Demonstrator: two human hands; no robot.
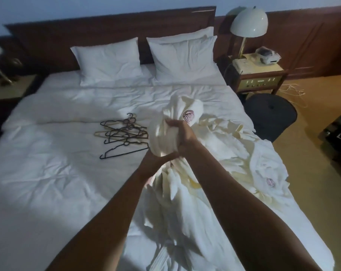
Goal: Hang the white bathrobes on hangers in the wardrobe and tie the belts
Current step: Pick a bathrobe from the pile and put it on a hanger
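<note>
I hold a bunched white bathrobe (171,133) with a round red emblem up over the bed. My right hand (182,133) grips the gathered cloth near the top, and my left hand (156,159) grips it just below. The rest of this robe trails down toward the bed's front edge. A second white bathrobe (263,173) with the same emblem lies crumpled along the bed's right side. A loose pile of black and cream hangers (124,135) lies on the sheet left of my hands. No belt can be told apart, and no wardrobe is in view.
The bed (58,182) has a white sheet and two pillows (109,61) against a dark headboard. At the right stand a nightstand (261,75) with a dome lamp (248,22), and a dark round stool (271,114). Cords lie on the tan floor.
</note>
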